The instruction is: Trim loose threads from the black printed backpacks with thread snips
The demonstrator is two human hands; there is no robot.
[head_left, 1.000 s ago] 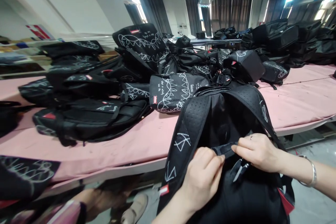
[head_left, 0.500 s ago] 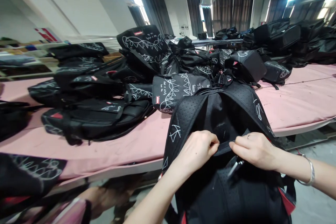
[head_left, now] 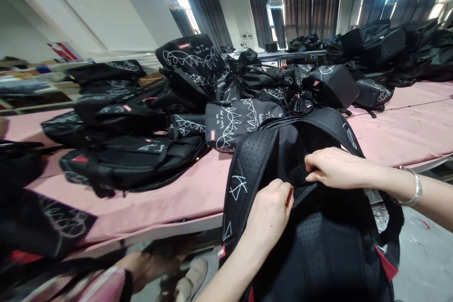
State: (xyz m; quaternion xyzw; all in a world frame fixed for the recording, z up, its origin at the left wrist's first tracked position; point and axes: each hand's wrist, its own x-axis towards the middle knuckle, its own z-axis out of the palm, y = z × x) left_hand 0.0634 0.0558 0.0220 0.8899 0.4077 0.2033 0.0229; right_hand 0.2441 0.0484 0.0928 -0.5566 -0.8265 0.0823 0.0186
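Observation:
A black backpack (head_left: 318, 245) with white scribble print stands in front of me, its padded back and two mesh shoulder straps (head_left: 247, 170) facing me. My left hand (head_left: 271, 214) is closed in a pinch on the chest strap between the shoulder straps. My right hand (head_left: 334, 167), with a ring and a silver bracelet, is closed on the same strap area higher up, near the right shoulder strap. What lies under the fingers is hidden.
A long pink-covered table (head_left: 184, 188) carries piles of matching black backpacks (head_left: 127, 160). More bags (head_left: 382, 42) are stacked at the back right. Another person's arm in a pink striped sleeve (head_left: 102, 285) shows at the lower left. Grey floor (head_left: 421, 259) is at the right.
My right hand has risen and moved away from the left, up the backpack's back. My left hand has dropped slightly. The backpack sits a little higher.

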